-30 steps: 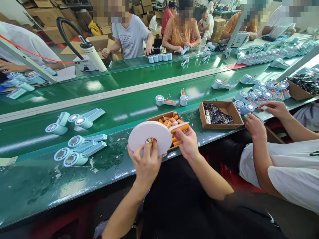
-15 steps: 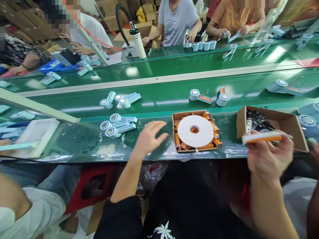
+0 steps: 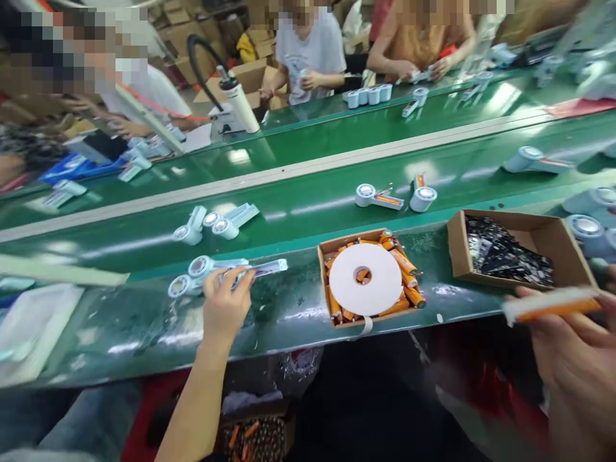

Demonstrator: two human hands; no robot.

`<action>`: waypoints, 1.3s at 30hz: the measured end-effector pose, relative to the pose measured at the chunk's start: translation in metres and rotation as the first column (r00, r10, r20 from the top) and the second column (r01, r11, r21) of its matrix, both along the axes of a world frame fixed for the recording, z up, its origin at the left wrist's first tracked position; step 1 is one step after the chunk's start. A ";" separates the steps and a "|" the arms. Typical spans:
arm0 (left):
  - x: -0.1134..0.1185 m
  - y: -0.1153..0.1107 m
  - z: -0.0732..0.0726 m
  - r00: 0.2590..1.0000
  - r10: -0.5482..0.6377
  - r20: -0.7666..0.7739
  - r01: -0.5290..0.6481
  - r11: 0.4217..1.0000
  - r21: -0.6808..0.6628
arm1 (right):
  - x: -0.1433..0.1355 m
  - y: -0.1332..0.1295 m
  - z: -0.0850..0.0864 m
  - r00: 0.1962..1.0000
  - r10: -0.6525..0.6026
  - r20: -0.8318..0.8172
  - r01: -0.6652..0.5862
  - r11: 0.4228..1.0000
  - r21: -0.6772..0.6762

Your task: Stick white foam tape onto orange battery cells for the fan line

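Observation:
My left hand (image 3: 227, 301) has its fingers closed around a light-blue plastic housing (image 3: 269, 267), whose open handle points right; the fingers cover its round end. Two more such housings (image 3: 179, 286) lie beside it on the bench. At the far right my right hand (image 3: 572, 343) grips an orange cylindrical battery (image 3: 558, 313) with a white strip along its top. A cardboard box (image 3: 346, 323) of orange batteries stands between my hands, and a white tape roll (image 3: 346, 289) lies on it, its loose end hanging over the box's front.
A cardboard tray (image 3: 459, 250) of small dark parts stands at right. Beyond the bench, a green conveyor belt (image 3: 308, 221) carries several housings, some with orange batteries and wires. A pale tray (image 3: 43, 327) lies at left. Co-workers sit across the line. Below is a box (image 3: 289, 427) of small parts.
My left hand has moved left from beside the battery box and closed on a housing. My right hand, still holding the battery, appears lower and farther right; the view has shifted and tilted.

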State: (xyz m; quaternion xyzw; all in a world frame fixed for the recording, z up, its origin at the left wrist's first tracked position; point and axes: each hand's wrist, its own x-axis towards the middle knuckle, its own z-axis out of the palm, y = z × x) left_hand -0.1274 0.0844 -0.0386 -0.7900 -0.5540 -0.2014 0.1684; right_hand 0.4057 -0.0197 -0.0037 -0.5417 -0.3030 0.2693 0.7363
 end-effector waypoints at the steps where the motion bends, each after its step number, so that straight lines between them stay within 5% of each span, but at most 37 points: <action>1: 0.024 0.026 0.004 0.998 -0.059 -0.004 0.059 0.998 -0.024 | -0.009 0.013 0.011 0.985 -0.035 0.166 0.041 0.999 -0.033; 2: 0.050 0.056 0.007 0.993 -0.117 -0.012 0.116 0.991 -0.067 | -0.020 0.030 0.022 0.962 -0.063 0.266 0.076 0.997 -0.036; 4: 0.101 0.118 0.010 0.985 -0.171 -0.002 0.168 0.972 -0.165 | -0.046 0.079 0.040 0.943 0.156 0.293 -0.175 0.984 0.040; 8: 0.167 0.213 0.009 0.958 -0.284 -0.033 0.240 0.862 -0.447 | -0.091 0.195 0.044 0.747 0.574 0.336 -0.591 0.804 -0.061; 11: 0.174 0.239 0.008 0.933 -0.358 -0.033 0.282 0.787 -0.549 | -0.113 0.259 0.027 0.567 0.678 0.468 -0.648 0.718 -0.254; 14: 0.171 0.243 0.008 0.925 -0.380 -0.023 0.285 0.732 -0.619 | -0.124 0.295 0.008 0.395 0.717 0.574 -0.614 0.671 -0.415; 21: 0.185 0.238 0.001 0.935 -0.351 -0.051 0.237 0.726 -0.646 | -0.123 0.311 -0.018 0.269 0.733 0.625 -0.532 0.654 -0.538; 27: 0.199 0.240 0.017 0.958 -0.287 -0.012 0.203 0.705 -0.679 | -0.114 0.308 -0.026 0.172 0.702 0.691 -0.497 0.667 -0.554; 32: 0.206 0.242 0.023 0.972 -0.234 0.002 0.170 0.702 -0.691 | -0.111 0.306 -0.029 -0.023 0.625 0.780 -0.369 0.720 -0.588; 39: 0.223 0.241 0.018 0.992 -0.124 0.010 0.098 0.728 -0.679 | -0.107 0.297 -0.027 -0.258 0.623 0.739 -0.246 0.697 -0.674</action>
